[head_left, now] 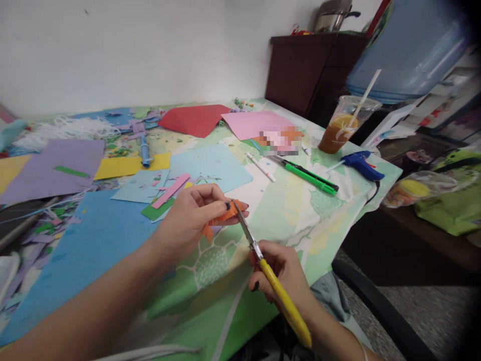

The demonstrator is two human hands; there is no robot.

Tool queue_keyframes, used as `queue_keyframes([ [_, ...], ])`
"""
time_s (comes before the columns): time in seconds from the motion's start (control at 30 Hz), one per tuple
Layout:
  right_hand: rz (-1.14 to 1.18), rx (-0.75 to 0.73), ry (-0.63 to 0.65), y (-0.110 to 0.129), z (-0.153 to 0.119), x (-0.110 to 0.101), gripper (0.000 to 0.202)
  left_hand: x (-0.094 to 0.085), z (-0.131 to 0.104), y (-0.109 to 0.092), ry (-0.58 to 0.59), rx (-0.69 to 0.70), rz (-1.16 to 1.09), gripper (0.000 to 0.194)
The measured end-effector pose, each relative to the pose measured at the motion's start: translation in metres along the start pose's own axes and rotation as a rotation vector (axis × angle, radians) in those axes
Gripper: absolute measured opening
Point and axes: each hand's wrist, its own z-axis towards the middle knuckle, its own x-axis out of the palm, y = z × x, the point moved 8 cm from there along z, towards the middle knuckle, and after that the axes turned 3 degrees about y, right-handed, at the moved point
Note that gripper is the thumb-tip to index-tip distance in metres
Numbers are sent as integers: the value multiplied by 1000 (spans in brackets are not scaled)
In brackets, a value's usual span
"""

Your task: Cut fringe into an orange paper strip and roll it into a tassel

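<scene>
Plastic cup of orange drink with straw, near glue gun

Scissors: shiny metal blades, glossy yellow plastic handles. Orange strip: matt paper (fringed edge). Tablecloth: smooth printed fabric. Cup at the table's far right edge: clear plastic.

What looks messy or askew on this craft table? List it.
Paper scraps and shreds litter the table's left side, and white strands lie tangled near the wall. The blue glue gun sits at the table edge, cord hanging over. The left hand holds orange paper; the right hand holds scissors.
</scene>
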Motion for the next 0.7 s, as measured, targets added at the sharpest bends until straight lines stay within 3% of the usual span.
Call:
queue_keyframes([
  [0.37,24,2,-12,1,1,1,45,-1,0,1,-4,-7,4,17],
  [0.7,25,-27,76,4,0,4,54,0,0,2,-18,-22,-29,16],
])
